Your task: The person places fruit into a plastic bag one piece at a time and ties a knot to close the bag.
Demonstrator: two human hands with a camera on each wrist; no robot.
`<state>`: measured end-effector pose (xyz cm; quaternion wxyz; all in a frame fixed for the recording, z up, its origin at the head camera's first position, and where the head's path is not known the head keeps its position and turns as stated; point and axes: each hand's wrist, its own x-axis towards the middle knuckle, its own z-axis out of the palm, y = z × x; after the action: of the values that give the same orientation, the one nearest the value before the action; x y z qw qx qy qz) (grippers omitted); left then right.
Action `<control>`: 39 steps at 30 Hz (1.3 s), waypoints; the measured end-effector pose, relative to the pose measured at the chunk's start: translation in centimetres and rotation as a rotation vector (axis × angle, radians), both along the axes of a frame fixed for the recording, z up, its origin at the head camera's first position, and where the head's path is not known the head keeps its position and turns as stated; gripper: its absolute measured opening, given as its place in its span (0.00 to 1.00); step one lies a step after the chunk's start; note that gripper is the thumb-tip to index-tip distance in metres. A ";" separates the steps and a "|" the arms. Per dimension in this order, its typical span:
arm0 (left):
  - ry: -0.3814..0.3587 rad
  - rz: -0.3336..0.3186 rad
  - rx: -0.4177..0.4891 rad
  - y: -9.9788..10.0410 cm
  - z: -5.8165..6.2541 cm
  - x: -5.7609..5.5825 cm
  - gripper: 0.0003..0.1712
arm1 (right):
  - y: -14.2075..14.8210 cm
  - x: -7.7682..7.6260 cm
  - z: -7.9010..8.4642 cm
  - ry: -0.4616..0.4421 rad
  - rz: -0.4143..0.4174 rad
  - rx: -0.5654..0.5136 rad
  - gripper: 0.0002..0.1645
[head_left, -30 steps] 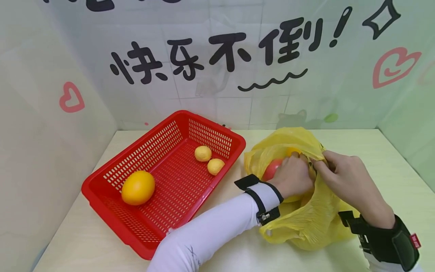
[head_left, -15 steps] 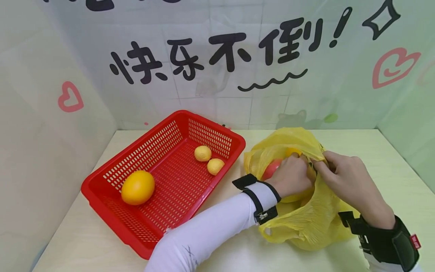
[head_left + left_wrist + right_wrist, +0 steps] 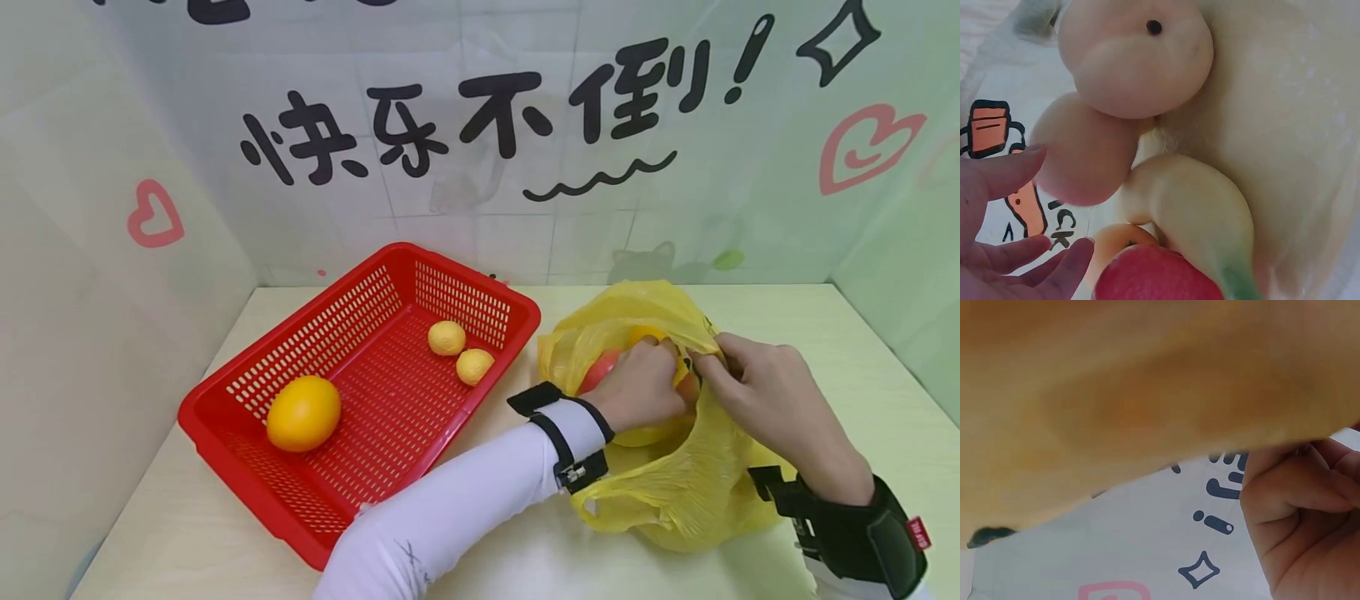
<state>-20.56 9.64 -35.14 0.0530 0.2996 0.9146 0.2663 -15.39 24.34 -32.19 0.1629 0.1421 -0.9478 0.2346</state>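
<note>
A yellow plastic bag [image 3: 705,500] lies on the table at the right, its mouth facing up. My left hand [image 3: 641,387] reaches into it beside a red fruit [image 3: 598,372]. In the left wrist view its fingers are spread, and the thumb overlaps the edge of a pinkish round fruit [image 3: 1088,156]; contact cannot be told. Around it lie a larger pale round fruit [image 3: 1141,69] with a dark spot, a pale curved fruit [image 3: 1204,200] with a green end, and an orange fruit [image 3: 1113,240]. My right hand [image 3: 783,404] pinches the bag's rim.
Left of the bag stands a red perforated basket [image 3: 375,425]. Inside are an orange-yellow oval fruit [image 3: 303,413] and two small pale yellow fruits, one [image 3: 447,338] behind the other [image 3: 475,367]. Printed walls [image 3: 480,242] enclose the table.
My left wrist and forearm have shifted slightly left, the hand staying inside the bag. My right hand keeps its pinch on the rim, and the basket's fruits have not moved.
</note>
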 end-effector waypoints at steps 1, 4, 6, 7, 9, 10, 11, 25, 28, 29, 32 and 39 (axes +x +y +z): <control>0.002 -0.006 0.003 0.0 0.0 0.0 0.13 | 0.0 0.0 0.0 -0.001 0.000 0.000 0.19; 0.015 -0.032 0.009 -0.2 0.3 0.1 0.11 | 0.1 0.0 0.0 -0.001 -0.001 0.000 0.19; 0.009 -0.055 0.010 -0.6 0.7 0.0 0.10 | 0.2 0.0 0.0 0.000 0.000 -0.002 0.20; 0.008 -0.068 0.004 -0.8 1.0 -0.1 0.09 | 0.2 0.0 0.0 0.004 0.000 -0.002 0.20; -0.008 -0.082 -0.005 -1.4 1.7 -0.2 0.09 | 0.3 0.0 0.0 0.009 0.003 -0.003 0.20; -0.021 -0.090 -0.011 -1.7 2.0 -0.3 0.09 | 0.4 0.0 0.0 0.012 0.004 -0.003 0.20; -0.032 -0.097 -0.023 -2.1 2.4 -0.4 0.10 | 0.4 0.0 0.0 0.013 0.005 -0.004 0.20; -0.150 -0.106 0.045 -8.2 6.2 -0.8 0.19 | 0.7 0.1 0.1 0.017 -0.010 0.016 0.20; -0.139 -0.089 0.059 -9.9 6.7 -1.0 0.21 | 0.8 0.1 0.1 0.013 -0.018 0.021 0.20; -0.131 -0.076 0.054 -10.5 6.8 -1.1 0.22 | 0.8 0.1 0.1 0.010 -0.015 0.021 0.19; -0.114 -0.011 0.017 -12.5 7.3 -1.2 0.23 | 0.8 0.1 0.1 0.006 -0.009 0.019 0.18; -0.083 0.155 -0.152 -17.1 8.3 -1.5 0.29 | 0.7 0.1 0.2 -0.001 -0.010 0.012 0.18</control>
<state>-22.05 -7.51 -26.87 0.0927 0.2118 0.9496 0.2117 -15.25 25.06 -32.00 0.1628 0.1382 -0.9500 0.2279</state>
